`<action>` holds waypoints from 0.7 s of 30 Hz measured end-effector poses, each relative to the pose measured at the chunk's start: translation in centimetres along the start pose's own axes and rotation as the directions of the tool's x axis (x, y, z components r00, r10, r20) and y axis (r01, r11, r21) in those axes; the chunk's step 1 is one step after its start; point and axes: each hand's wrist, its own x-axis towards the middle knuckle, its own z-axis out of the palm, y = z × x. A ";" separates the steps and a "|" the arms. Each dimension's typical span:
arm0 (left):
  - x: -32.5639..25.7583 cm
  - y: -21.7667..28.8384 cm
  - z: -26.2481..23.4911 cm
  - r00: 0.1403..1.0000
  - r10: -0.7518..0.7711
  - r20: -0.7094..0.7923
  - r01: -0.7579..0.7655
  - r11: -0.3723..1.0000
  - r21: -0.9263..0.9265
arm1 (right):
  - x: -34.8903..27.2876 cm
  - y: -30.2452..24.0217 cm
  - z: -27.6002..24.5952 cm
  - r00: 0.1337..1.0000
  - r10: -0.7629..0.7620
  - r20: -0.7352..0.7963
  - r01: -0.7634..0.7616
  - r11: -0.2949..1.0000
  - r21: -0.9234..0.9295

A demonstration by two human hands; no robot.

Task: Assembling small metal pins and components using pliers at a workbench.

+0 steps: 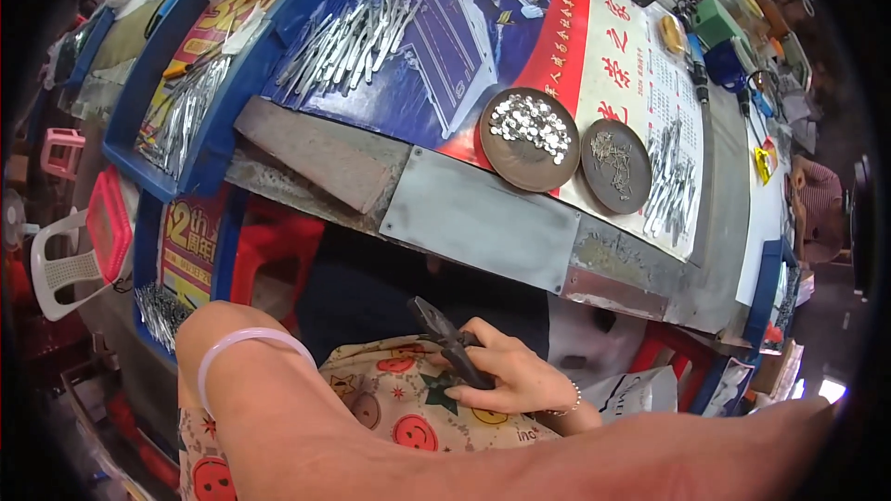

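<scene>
One pair of dark pliers lies gripped in the right hand, over the patterned cloth on the lap; stiff, probably weighty metal, best held by its handles. Left fingers are out of sight, so I cannot tell.

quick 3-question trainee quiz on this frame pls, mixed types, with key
1. True or false: the hand grips black pliers over the lap, off the bench.
2. The shiny round bits lie in: A) the larger brown dish; B) a blue tray; C) the lap.
3. What is worn on the bare forearm nearest the camera?

Key: 1 true; 2 A; 3 a white bangle.
</scene>
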 end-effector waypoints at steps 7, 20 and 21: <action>-4.1 2.3 -0.9 1.000 0.002 -0.005 -0.002 1.000 0.008 | 0.4 -0.2 0.0 1.000 0.017 0.014 -0.017 1.000 0.006; 5.6 2.0 -4.0 0.995 -0.097 -0.035 0.099 0.994 0.051 | 2.3 -0.3 -0.8 0.999 0.029 0.020 -0.028 0.999 -0.015; 7.3 1.9 -4.1 0.994 -0.099 -0.053 0.103 0.991 0.083 | 2.8 -0.6 -0.8 0.997 0.035 0.065 -0.034 0.999 -0.010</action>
